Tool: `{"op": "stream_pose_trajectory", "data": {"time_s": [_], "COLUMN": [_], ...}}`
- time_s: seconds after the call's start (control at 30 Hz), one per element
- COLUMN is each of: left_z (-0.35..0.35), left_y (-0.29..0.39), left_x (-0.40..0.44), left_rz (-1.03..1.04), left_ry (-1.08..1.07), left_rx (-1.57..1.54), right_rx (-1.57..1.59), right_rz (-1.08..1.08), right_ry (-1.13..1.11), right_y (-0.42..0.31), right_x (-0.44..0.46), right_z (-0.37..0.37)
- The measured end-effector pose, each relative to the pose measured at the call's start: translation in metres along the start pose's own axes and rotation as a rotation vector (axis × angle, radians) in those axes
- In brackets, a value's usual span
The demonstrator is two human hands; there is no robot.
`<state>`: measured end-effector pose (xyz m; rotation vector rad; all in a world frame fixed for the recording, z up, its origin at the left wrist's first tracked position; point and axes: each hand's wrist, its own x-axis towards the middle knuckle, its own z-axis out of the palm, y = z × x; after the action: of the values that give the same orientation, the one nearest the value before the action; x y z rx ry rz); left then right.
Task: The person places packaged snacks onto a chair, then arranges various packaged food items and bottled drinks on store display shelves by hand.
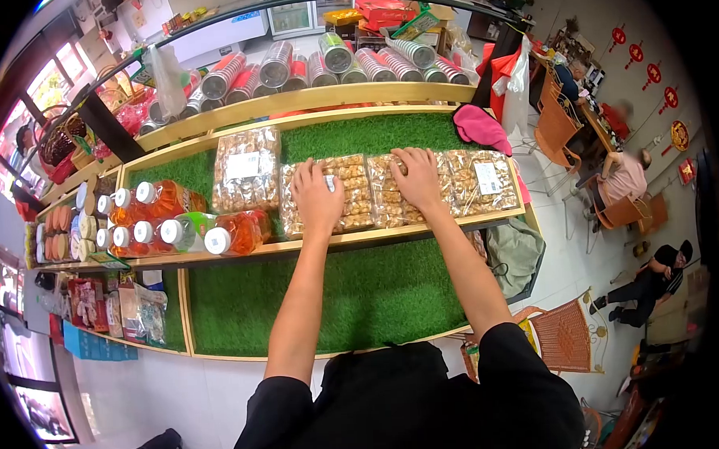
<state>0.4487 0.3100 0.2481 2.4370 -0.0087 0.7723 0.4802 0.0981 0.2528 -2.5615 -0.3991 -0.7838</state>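
Clear-wrapped packs of brown, nut-like snack pieces lie in a row on the green turf of the upper shelf. My left hand [317, 198] rests palm-down on one snack pack [351, 187], its fingers apart across the left part. Over the neighbouring snack pack [388, 200] lies my right hand [416, 177], fingers spread and slightly bent on the wrapping. To the right is a pack with a white label [485, 177]. A larger labelled pack [246, 185] sits left of my left hand, a little farther back. My palms hide parts of the packs beneath them.
White-capped bottles of orange liquid [241, 232] stand left. A pink cap [483, 128] touches the shelf's right end. Stacked cans [277, 65] line the rack behind. Below is a lower turf shelf [322, 297]. A wicker chair [560, 336] and several people are to the right.
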Motion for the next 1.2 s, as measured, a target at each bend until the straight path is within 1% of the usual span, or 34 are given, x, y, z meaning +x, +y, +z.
{"op": "stream_pose_trajectory", "data": {"time_s": [0.23, 0.3, 0.33, 0.4, 0.43, 0.53, 0.7, 0.77, 0.83, 0.9, 0.93, 0.97, 1.03, 1.1, 1.17, 1.2], "left_z": [0.001, 0.000, 0.000, -0.002, -0.002, -0.001, -0.009, -0.007, -0.009, -0.015, -0.023, -0.030, -0.045, -0.067, -0.080, -0.077], "left_y": [-0.004, -0.003, -0.002, -0.002, -0.002, -0.003, -0.005, -0.010, -0.014, -0.017, -0.016, -0.016, -0.016, -0.006, 0.000, -0.004], "left_x": [-0.001, -0.002, -0.002, -0.002, -0.002, -0.003, -0.009, -0.011, -0.014, -0.019, -0.024, -0.030, -0.047, -0.072, -0.096, -0.111], "left_rz": [0.014, 0.010, 0.012, 0.013, 0.021, 0.028, 0.035, 0.080, 0.065, 0.112, 0.095, 0.076, 0.166, 0.120, -0.102, -0.116], "left_ry": [0.039, 0.038, 0.036, 0.039, 0.039, 0.055, 0.088, 0.084, 0.107, 0.043, 0.004, 0.025, 0.000, -0.009, -0.003, -0.006], "left_rx": [-0.014, -0.029, -0.047, -0.045, -0.040, -0.043, -0.080, -0.072, -0.080, -0.135, -0.183, -0.187, -0.166, -0.164, -0.501, -0.500], "right_rx": [0.001, -0.006, -0.007, -0.195, -0.196, -0.014, 0.012, 0.007, 0.007, -0.004, -0.025, -0.045, -0.028, -0.028, 0.056, 0.172], "right_rz": [-0.007, 0.040, 0.035, 0.154, 0.149, 0.030, -0.020, -0.048, 0.008, -0.016, -0.039, -0.063, -0.109, -0.182, -0.298, -0.284], "right_ry": [0.011, -0.085, -0.091, -0.255, -0.261, -0.228, -0.320, -0.355, -0.446, -0.452, -0.419, -0.386, -0.386, -0.259, -0.083, -0.033], "right_y": [0.001, 0.001, -0.003, -0.013, -0.020, -0.046, -0.078, -0.087, -0.092, -0.097, -0.099, -0.103, -0.111, -0.125, -0.140, -0.144], "right_x": [0.000, 0.005, 0.009, 0.020, 0.025, 0.037, 0.039, 0.042, 0.045, 0.043, 0.042, 0.041, 0.040, 0.032, 0.017, 0.006], "right_z": [0.004, 0.004, 0.003, 0.004, 0.006, 0.021, 0.041, 0.049, 0.055, 0.050, 0.044, 0.035, 0.013, -0.016, -0.051, -0.070]}}
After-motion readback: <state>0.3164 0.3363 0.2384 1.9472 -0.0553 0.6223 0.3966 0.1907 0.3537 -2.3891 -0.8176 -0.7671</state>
